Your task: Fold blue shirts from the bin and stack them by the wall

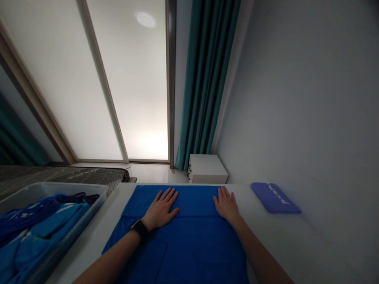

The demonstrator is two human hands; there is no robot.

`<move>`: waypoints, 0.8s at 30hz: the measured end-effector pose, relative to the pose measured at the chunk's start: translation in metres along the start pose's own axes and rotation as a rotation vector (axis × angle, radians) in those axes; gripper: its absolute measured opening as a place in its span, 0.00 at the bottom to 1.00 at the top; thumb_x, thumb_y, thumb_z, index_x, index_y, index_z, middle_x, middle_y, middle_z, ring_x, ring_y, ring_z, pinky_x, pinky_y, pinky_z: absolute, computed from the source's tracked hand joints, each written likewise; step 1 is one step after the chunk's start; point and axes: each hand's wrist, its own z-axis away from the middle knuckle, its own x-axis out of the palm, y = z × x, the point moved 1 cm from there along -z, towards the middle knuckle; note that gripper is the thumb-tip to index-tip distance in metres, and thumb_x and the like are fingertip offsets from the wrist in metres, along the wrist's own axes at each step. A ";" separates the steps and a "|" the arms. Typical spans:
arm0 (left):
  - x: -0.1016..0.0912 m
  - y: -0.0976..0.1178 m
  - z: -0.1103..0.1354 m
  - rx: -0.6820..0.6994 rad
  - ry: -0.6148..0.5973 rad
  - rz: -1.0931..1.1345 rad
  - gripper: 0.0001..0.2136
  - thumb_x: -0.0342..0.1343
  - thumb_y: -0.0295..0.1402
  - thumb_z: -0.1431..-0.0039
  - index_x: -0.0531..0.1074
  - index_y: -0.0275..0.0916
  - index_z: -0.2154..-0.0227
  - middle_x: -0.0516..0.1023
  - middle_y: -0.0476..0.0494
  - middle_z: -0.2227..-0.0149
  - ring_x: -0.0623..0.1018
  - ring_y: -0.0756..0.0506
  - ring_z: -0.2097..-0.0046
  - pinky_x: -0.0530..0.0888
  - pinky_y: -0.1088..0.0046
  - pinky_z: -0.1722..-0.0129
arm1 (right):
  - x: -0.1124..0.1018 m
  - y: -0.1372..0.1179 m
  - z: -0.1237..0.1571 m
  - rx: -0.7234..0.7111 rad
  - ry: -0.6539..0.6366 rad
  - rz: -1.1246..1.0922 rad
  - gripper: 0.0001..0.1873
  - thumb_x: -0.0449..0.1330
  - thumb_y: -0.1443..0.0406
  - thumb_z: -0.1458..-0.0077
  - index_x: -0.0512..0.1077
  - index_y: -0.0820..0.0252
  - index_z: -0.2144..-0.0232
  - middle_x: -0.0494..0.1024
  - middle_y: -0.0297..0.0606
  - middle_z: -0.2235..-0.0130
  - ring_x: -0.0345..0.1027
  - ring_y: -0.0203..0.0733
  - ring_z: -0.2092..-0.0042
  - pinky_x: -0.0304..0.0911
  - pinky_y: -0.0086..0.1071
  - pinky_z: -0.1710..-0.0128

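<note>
Bare forearms reach in from the bottom edge, the left forearm (109,256) and the right forearm (262,254) angled inward and away from the camera over a blue cloth (192,248). Palms face down. The left hand (161,209) lies on the left part of the cloth, fingers slightly spread and pointing up and to the right, thumb out toward the middle; a black watch (140,230) circles that wrist. The right hand (227,206) rests at the cloth's far right corner, fingers pointing away, thumb toward the left. Neither grip is clenched: both are released, fingers stretched out flat and holding nothing.

The cloth lies spread on a white desk (89,240), reaching its far edge, with a straight line crossing it beneath the hands. To the right, near the gray wall (310,98), lies a flat purple item (275,198) with white lettering. At left, a translucent bin (104,193) holds blue clothes (53,230).

Beyond the desk are a small white cabinet (207,167), a long teal curtain (207,79) and tall frosted panels (130,98), brightest low down. Another teal curtain (17,138) hangs at far left.
</note>
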 end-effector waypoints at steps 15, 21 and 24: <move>0.001 0.007 0.001 -0.030 0.015 -0.031 0.33 0.40 0.53 0.34 0.50 0.39 0.32 0.48 0.40 0.30 0.48 0.39 0.30 0.47 0.52 0.32 | 0.003 -0.114 0.012 -0.271 0.030 -0.109 0.33 0.35 0.57 0.34 0.46 0.66 0.31 0.43 0.39 0.29 0.30 0.41 0.29 0.25 0.44 0.32; -0.008 -0.004 0.001 -0.136 0.038 -0.042 0.30 0.36 0.48 0.30 0.51 0.36 0.32 0.48 0.40 0.30 0.49 0.41 0.30 0.47 0.54 0.32 | 0.007 -0.112 0.012 -0.273 -0.005 -0.046 0.35 0.34 0.54 0.34 0.44 0.67 0.31 0.40 0.40 0.29 0.29 0.42 0.29 0.25 0.47 0.32; -0.015 -0.028 0.009 -0.206 0.038 -0.093 0.29 0.38 0.46 0.31 0.53 0.35 0.33 0.49 0.39 0.30 0.49 0.41 0.30 0.47 0.54 0.32 | 0.009 -0.113 0.011 -0.273 -0.011 -0.027 0.35 0.33 0.54 0.34 0.43 0.66 0.31 0.39 0.39 0.29 0.28 0.42 0.29 0.25 0.46 0.32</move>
